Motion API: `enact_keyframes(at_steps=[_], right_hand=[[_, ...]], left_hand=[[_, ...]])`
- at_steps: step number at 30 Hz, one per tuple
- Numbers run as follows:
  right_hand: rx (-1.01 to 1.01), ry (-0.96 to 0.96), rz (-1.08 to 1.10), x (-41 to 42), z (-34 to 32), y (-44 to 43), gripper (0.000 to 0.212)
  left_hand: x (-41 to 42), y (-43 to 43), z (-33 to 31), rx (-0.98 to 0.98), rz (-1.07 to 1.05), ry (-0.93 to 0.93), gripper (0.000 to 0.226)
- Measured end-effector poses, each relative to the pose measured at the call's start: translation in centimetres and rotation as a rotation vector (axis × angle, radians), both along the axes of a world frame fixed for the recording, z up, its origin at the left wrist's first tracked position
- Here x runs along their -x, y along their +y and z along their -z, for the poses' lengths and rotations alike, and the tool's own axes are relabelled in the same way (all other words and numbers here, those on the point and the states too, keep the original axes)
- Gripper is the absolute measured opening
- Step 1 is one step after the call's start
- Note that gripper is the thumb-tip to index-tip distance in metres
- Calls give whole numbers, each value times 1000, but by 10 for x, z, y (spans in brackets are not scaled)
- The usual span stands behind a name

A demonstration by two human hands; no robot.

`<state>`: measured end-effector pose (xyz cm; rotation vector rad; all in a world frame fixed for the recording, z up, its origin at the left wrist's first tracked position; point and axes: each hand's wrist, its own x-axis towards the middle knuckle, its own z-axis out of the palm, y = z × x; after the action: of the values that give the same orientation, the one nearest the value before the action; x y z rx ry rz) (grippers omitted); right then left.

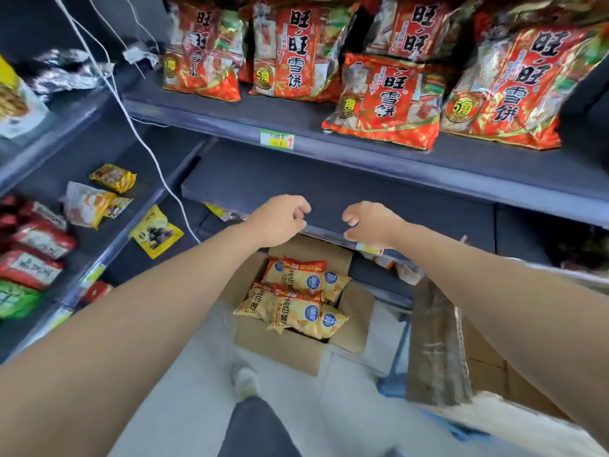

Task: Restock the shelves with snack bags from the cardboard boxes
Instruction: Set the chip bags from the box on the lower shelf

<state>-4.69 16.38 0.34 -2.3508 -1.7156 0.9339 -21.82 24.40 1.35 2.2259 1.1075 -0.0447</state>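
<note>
Both hands are out ahead of me, left hand (280, 222) and right hand (370, 225) holding nothing, fingers loosely curled, thumbs turned toward each other, over the front lip of a grey shelf (329, 186). My fingertips are tucked under and hard to see. That shelf hides the far end of the cardboard box (280, 352) on the floor below, and my left wrist crosses its rear flap. The red bags (385, 100) on the upper shelf (296, 117) are cut off by the top of the frame. A dark, shiny slab (435, 351) leaning at the right is too blurred to identify. The box stands open beside my shoe (245, 380), flaps spread, with yellow chip bags (296, 301) heaped inside, each with a red top band and a round blue badge. A green-and-yellow price tag (276, 140) sits on the upper shelf's edge. A white cord (148, 150) hangs down on the left, between these shelves and a side rack (108, 249) with small yellow and red packets.
</note>
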Motion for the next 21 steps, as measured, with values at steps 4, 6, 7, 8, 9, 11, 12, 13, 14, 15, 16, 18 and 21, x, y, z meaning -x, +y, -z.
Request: enact_keyframes(at_steps=[4, 6, 7, 8, 9, 11, 12, 13, 14, 15, 16, 18, 21], right_hand=[[103, -3, 54, 43, 43, 51, 41], [141, -6, 70, 57, 64, 71, 43], [164, 2, 83, 63, 73, 77, 43], [192, 16, 102, 68, 82, 81, 42], [211, 25, 123, 71, 90, 84, 41], [239, 30, 161, 75, 105, 84, 40], [261, 37, 177, 75, 113, 82, 40], [282, 43, 192, 74, 120, 79, 40], [299, 42, 200, 73, 126, 76, 40], [309, 38, 207, 72, 133, 74, 39], [317, 33, 212, 70, 141, 71, 39], [334, 34, 217, 65, 161, 67, 36], [343, 37, 236, 60, 198, 65, 35]], left_hand=[[34, 60, 40, 80, 50, 47, 30], [44, 87, 60, 123, 88, 80, 31], [48, 98, 69, 145, 101, 95, 32], [52, 105, 76, 165, 112, 109, 32], [55, 111, 84, 180, 120, 117, 32], [57, 118, 99, 197, 138, 128, 32], [58, 118, 107, 210, 139, 131, 32], [58, 118, 116, 226, 135, 131, 31], [57, 117, 124, 241, 130, 130, 31], [57, 115, 132, 247, 127, 130, 31], [55, 113, 140, 246, 127, 131, 31], [50, 111, 160, 241, 126, 134, 32], [40, 108, 199, 262, 116, 131, 31]])
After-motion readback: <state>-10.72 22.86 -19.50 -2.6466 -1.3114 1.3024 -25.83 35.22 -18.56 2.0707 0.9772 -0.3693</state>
